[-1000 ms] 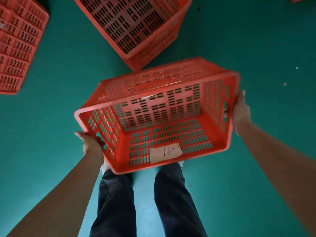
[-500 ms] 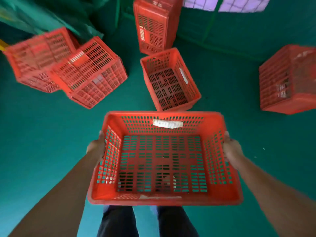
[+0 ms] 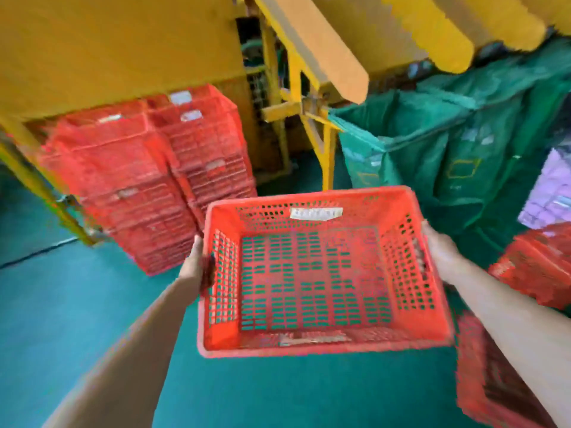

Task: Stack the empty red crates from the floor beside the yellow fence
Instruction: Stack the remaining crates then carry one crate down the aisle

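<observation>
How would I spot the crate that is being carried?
Find the yellow metal fence with stacks of red plastic crates beside it. Before them, above the green floor, hangs one red slotted plastic crate. Only it is held: left hand and right hand grip its ends.

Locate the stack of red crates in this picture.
Head view, upper left: the stack of red crates stands against the yellow fence, beyond the held crate.

Teal floor (image 3: 77, 319), green sacks (image 3: 463, 143)

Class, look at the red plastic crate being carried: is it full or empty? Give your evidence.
Empty. The green floor shows through the slotted base of the red perforated plastic crate; only paper labels on its walls.
</observation>
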